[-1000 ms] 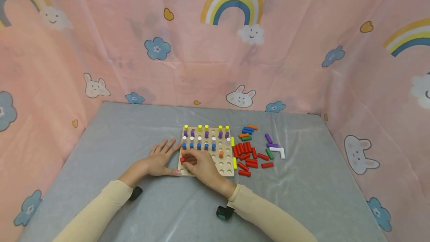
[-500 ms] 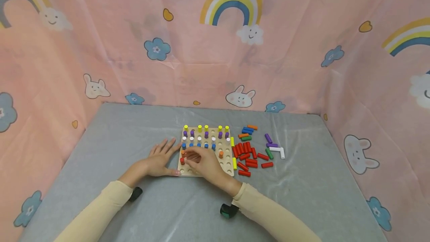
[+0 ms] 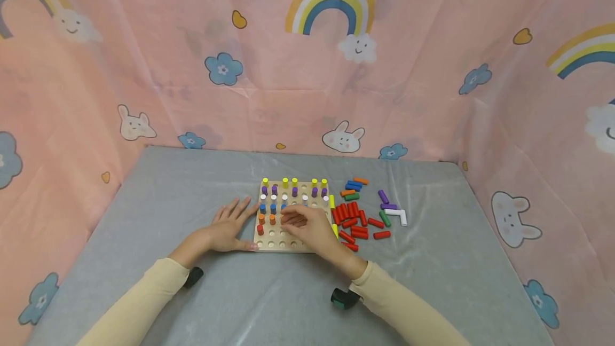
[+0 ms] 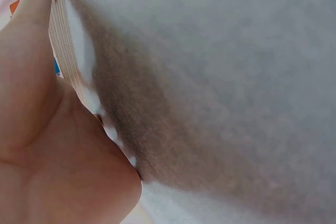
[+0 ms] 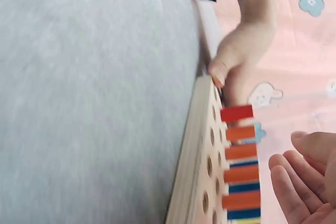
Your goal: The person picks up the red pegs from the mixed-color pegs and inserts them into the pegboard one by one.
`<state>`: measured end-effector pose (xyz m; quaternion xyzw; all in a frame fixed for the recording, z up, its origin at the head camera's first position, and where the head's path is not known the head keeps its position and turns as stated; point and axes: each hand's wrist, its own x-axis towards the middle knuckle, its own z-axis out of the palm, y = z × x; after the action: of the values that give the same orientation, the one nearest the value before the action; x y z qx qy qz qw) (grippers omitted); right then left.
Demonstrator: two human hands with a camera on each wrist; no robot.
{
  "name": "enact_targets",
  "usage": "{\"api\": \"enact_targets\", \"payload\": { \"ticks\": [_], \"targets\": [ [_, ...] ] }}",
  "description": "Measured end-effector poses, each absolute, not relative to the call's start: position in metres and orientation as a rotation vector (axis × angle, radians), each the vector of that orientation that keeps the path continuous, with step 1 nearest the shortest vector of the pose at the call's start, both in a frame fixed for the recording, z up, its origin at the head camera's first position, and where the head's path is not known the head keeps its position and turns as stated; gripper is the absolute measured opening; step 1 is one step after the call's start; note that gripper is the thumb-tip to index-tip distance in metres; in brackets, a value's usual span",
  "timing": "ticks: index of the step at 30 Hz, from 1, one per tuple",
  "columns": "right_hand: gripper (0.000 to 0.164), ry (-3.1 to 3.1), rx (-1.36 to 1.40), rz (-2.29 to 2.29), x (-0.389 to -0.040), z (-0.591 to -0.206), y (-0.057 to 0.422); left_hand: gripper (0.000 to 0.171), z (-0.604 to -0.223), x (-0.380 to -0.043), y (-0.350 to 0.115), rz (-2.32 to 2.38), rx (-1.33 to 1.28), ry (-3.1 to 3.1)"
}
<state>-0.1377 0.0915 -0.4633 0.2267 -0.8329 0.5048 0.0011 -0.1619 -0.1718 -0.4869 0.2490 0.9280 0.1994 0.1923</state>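
Pegboard (image 3: 276, 238): lying on the surface (image 3: 216, 170), roughly midway between left and right edges.
Upright rows, from the pegboard's far edge: yellow pegs (image 3: 285, 182), purple pegs (image 3: 295, 192), white pegs (image 3: 285, 198), blue pegs (image 3: 273, 209), orange pegs (image 3: 272, 219).
Red peg (image 3: 260, 230): upright at the left end of the next nearer row.
Left hand (image 3: 229, 229): resting at the pegboard's left edge, thumb by the near-left corner; grip spread and relaxed, holding nothing.
Right hand (image 3: 309, 228): over the pegboard; grip loosely bent, thumb apart from fingers, holding nothing.
In the way: right hand, in the head view hiding parts of the blue and orange rows and holes toward the right edge.
Just beside the pegboard's right edge: loose yellow pegs (image 3: 332, 201), then heaped loose red pegs (image 3: 353, 210).
Beyond the heap, toward the surface's far edge: loose blue pegs (image 3: 354, 186), orange and green ones near.
Toward the surface's right edge: loose purple pegs (image 3: 383, 196), green peg (image 3: 385, 218), two loose white pegs (image 3: 391, 212) at an angle.
Behind the far edge: pink rainbow-print fabric (image 3: 168, 41).
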Motion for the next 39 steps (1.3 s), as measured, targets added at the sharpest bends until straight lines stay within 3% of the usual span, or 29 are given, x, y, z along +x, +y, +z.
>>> {"api": "enact_targets", "payload": {
  "ticks": [18, 26, 39],
  "targets": [
    [0.031, -2.634, 0.425, 1.635, -0.14, -0.46, 0.158, 0.112, -0.503, -0.167, -0.177, 0.538, 0.685, 2.62],
    [0.032, -2.73, 0.335, 1.625, -0.143, -0.465, 0.188, 0.111, -0.493, -0.165, -0.173, 0.5, 0.676, 2.605],
    [0.03, -2.861, 0.392, 1.452, -0.137, -0.478, 0.217, 0.106, -0.488, -0.163, -0.169, 0.467, 0.667, 2.623]
  ]
}}
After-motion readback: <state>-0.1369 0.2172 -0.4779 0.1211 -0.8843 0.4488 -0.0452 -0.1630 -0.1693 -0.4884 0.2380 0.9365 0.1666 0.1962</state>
